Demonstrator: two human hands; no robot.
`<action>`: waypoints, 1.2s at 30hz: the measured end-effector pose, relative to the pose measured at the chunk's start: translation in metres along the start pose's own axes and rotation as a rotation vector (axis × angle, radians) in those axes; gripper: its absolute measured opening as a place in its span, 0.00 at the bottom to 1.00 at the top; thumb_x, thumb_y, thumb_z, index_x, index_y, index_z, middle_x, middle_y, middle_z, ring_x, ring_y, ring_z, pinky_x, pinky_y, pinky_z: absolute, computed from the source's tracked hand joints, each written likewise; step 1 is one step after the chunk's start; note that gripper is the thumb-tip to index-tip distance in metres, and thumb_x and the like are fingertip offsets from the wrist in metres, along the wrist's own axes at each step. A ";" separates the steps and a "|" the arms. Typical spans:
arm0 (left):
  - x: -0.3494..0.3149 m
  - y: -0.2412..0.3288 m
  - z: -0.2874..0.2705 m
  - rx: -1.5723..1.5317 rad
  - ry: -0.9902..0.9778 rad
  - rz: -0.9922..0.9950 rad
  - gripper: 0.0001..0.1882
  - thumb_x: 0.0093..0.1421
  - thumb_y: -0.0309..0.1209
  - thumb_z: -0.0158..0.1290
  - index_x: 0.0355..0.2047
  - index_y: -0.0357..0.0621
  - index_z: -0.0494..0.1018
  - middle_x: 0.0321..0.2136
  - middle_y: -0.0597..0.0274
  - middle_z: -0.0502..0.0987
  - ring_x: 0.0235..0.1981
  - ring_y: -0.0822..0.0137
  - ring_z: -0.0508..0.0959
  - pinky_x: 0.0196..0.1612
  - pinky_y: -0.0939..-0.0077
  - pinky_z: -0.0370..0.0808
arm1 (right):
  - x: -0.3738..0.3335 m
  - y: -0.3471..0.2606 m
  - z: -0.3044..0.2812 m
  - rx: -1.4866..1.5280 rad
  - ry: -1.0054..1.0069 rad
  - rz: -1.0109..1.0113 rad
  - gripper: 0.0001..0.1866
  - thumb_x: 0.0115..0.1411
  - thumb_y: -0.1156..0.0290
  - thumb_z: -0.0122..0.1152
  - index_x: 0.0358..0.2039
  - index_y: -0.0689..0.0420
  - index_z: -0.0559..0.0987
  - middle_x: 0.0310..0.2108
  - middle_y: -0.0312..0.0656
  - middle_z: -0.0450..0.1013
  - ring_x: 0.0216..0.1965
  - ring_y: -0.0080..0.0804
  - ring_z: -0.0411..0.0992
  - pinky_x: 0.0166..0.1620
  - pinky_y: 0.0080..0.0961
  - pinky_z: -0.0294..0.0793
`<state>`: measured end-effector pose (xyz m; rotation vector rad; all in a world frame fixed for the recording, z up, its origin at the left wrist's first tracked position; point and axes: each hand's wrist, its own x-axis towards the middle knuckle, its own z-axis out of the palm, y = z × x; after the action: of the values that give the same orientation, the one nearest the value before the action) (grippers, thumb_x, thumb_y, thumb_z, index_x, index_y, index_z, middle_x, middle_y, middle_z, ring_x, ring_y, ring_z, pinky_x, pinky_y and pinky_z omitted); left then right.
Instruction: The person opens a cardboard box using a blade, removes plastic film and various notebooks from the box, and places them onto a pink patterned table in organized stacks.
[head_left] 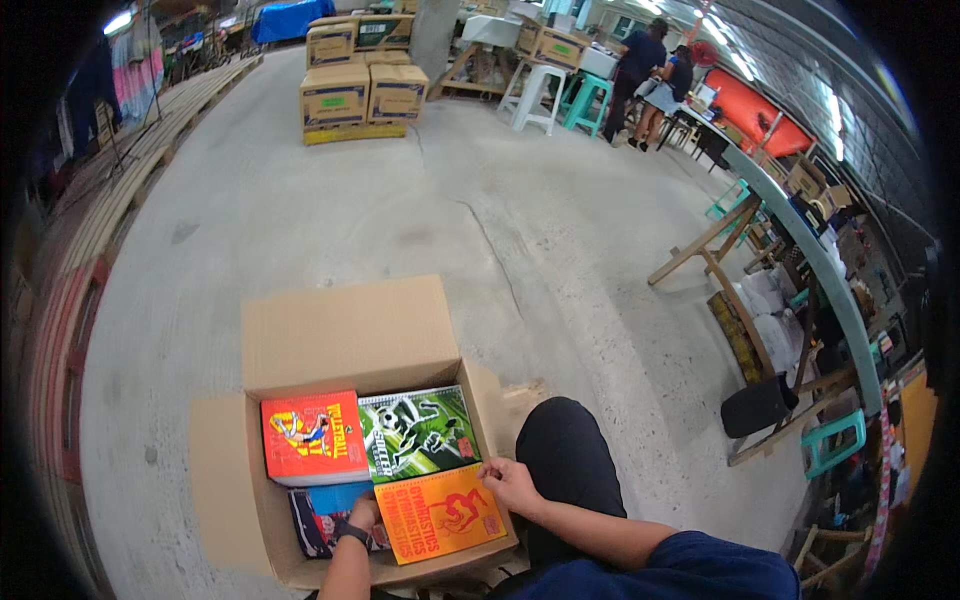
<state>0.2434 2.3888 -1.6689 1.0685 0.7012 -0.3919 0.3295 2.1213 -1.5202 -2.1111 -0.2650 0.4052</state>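
Note:
A brown cardboard box (480,378) with raised flaps stands in front of me, with spiral notebooks inside. A red notebook (315,436) is at its far left and a green notebook (420,428) at its far right. An orange notebook (440,515) lies at the near right. My right hand (512,488) has its fingers curled at that notebook's upper right corner, by the box wall. My left hand (364,513), with a dark band at the wrist, reaches in at the orange notebook's left edge, above a blue and dark notebook (318,512). Its fingertips are hidden.
My bent knee (570,450) is against the box's right side. Stacked cartons (335,100) stand on a pallet farther off. A white stool (538,98), green stools and two people are at the back. A long wooden-legged table (800,235) runs along the right; slatted pallets (80,310) line the left.

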 end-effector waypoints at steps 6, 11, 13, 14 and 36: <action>-0.004 -0.016 -0.034 -0.146 0.068 -0.048 0.20 0.51 0.18 0.47 0.46 0.30 0.63 0.41 0.50 0.71 0.42 0.54 0.72 0.42 0.68 0.72 | 0.000 -0.010 0.013 -0.017 -0.018 -0.036 0.06 0.46 0.76 0.54 0.27 0.60 0.76 0.15 0.35 0.63 0.18 0.20 0.63 0.24 0.19 0.64; -0.035 0.010 -0.018 0.249 -0.083 0.039 0.23 0.51 0.19 0.49 0.49 0.32 0.62 0.43 0.53 0.71 0.43 0.60 0.72 0.43 0.71 0.71 | -0.002 -0.007 0.007 -0.059 -0.005 -0.052 0.07 0.45 0.72 0.54 0.27 0.57 0.76 0.16 0.41 0.67 0.19 0.28 0.67 0.25 0.24 0.66; -0.046 0.030 0.000 0.614 -0.075 -0.081 0.23 0.51 0.18 0.48 0.50 0.34 0.61 0.44 0.54 0.70 0.43 0.62 0.72 0.43 0.72 0.70 | -0.002 -0.008 0.002 -0.014 -0.004 -0.002 0.07 0.45 0.72 0.54 0.26 0.57 0.75 0.15 0.40 0.66 0.18 0.28 0.66 0.24 0.24 0.66; -0.047 0.030 -0.003 0.732 -0.067 -0.119 0.24 0.51 0.18 0.48 0.50 0.34 0.61 0.45 0.54 0.70 0.43 0.62 0.72 0.43 0.73 0.70 | -0.002 -0.010 0.003 -0.013 -0.007 -0.005 0.07 0.45 0.72 0.54 0.26 0.57 0.75 0.15 0.40 0.66 0.18 0.28 0.66 0.24 0.24 0.66; -0.022 -0.006 -0.026 0.291 0.007 -0.074 0.15 0.52 0.23 0.47 0.41 0.34 0.67 0.31 0.52 0.75 0.28 0.59 0.77 0.27 0.69 0.74 | -0.001 -0.008 0.000 -0.093 -0.017 -0.068 0.08 0.44 0.73 0.54 0.27 0.57 0.75 0.14 0.39 0.65 0.17 0.27 0.65 0.23 0.25 0.64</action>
<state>0.2150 2.4089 -1.6655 1.3211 0.7050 -0.5666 0.3284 2.1256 -1.5136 -2.1840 -0.3709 0.3766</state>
